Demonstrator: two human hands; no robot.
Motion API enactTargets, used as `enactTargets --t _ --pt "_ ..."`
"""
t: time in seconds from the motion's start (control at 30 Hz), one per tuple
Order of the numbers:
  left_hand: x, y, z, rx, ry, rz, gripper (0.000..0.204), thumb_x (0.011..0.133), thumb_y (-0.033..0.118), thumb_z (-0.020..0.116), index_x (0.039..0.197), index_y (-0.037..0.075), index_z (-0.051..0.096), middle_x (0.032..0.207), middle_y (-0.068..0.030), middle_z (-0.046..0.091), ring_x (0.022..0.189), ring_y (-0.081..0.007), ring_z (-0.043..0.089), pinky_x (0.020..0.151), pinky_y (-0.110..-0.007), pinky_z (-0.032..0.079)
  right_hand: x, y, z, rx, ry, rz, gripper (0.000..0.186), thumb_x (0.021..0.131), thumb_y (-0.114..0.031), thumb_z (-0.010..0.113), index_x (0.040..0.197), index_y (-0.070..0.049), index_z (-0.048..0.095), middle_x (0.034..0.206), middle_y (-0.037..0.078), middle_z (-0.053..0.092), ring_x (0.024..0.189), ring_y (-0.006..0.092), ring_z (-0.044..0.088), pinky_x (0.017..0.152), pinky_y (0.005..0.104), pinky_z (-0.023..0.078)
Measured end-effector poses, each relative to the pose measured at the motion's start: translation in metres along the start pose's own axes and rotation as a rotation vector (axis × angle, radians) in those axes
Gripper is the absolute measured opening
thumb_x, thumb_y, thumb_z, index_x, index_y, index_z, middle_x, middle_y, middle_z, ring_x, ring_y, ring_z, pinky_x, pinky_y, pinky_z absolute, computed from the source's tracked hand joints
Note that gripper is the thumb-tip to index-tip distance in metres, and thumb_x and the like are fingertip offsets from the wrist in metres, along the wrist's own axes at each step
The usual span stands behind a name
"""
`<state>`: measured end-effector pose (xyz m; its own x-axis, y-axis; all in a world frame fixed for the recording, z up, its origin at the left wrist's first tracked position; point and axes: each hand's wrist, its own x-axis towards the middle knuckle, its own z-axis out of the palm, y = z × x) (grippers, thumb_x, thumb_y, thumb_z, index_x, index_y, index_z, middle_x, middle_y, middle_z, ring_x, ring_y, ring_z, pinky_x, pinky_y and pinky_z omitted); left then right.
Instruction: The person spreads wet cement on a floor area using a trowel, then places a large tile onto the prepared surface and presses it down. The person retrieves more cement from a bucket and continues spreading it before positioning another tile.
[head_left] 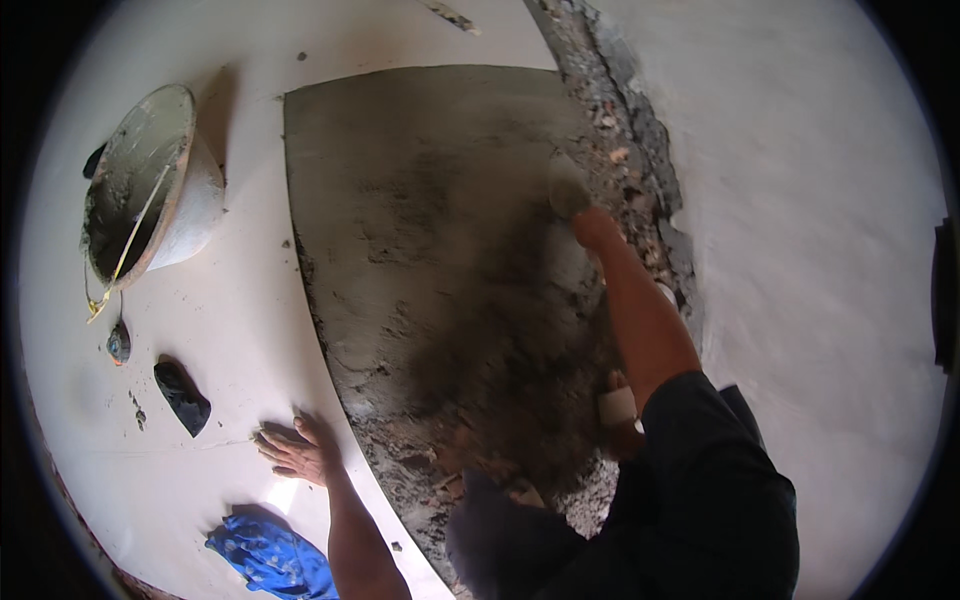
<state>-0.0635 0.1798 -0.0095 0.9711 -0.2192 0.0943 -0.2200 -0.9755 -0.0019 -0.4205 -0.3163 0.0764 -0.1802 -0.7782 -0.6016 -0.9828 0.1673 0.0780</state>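
My right hand (593,228) is stretched forward over a patch of wet grey mortar (430,200) spread on the floor. It grips a trowel (566,186), whose mortar-coated blade rests on the patch's right side, beside a broken rubble strip (640,180). My left hand (297,449) lies flat on the white floor tile (250,330), fingers spread, just left of the mortar's curved edge. It holds nothing.
A mortar-caked bucket (150,190) with a yellow cord stands at the left. A dark rag (182,397) and a small dark lump (118,343) lie on the tile below it. A blue cloth (270,560) is by my left forearm. My shadow darkens the lower mortar.
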Motion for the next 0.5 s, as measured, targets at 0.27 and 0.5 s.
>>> enactTargets --t 0.27,0.5 --pt "0.001 -0.001 -0.006 0.028 -0.071 0.018 0.085 0.089 0.07 0.025 0.149 0.009 0.017 0.156 -0.0102 0.012 0.143 -0.0309 0.011 0.11 -0.059 0.011 -0.211 0.069 0.09 -0.019 0.178 -0.465 0.033 0.092 -0.035 0.047 0.105 -0.006 0.055 0.094 0.02 0.06 0.089 0.0411 0.061 0.083 0.0515 0.047" --pt "0.002 0.002 -0.007 0.02 -0.059 -0.004 0.086 0.088 0.071 0.023 0.148 0.009 0.02 0.155 -0.0114 0.013 0.143 -0.0294 0.014 0.109 -0.06 0.014 -0.18 0.127 0.084 -0.105 0.229 -0.295 0.034 0.092 -0.04 0.047 0.1 -0.008 0.053 0.093 0.02 0.062 0.085 0.0425 0.062 0.078 0.0522 0.048"
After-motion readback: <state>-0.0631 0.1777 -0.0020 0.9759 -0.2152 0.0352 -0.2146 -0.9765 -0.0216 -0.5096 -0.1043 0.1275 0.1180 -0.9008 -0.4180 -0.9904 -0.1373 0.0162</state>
